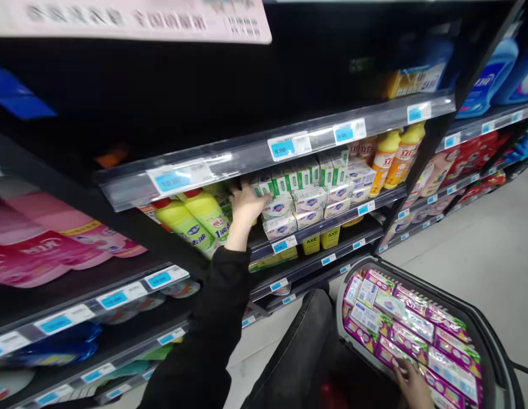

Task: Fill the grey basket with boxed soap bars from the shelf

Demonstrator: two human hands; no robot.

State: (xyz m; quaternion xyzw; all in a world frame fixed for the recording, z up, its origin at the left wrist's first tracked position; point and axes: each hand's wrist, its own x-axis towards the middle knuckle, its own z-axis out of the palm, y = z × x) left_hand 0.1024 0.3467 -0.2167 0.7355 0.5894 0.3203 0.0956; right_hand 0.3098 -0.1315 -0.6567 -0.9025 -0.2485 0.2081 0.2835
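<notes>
Pink sign [132, 20], left hand [246, 207] at stacked boxes [293, 179], right hand [414, 387] on packs [407, 339], grips unclear

Left hand [246, 203] partly lost in shelf shadow, right hand [414, 385] cut off at the bottom edge.
Whether the left fingers close on one of the soap boxes [310, 199] cannot be told; the right palm covers part of the packs [453, 345] below, and the basket [341, 312] runs out of frame. The pink sign [162, 31] is blurred and cropped on top, the price tags' [349, 132] fine print is too small to read, and darkness hides the upper shelf's [230, 153] back.
</notes>
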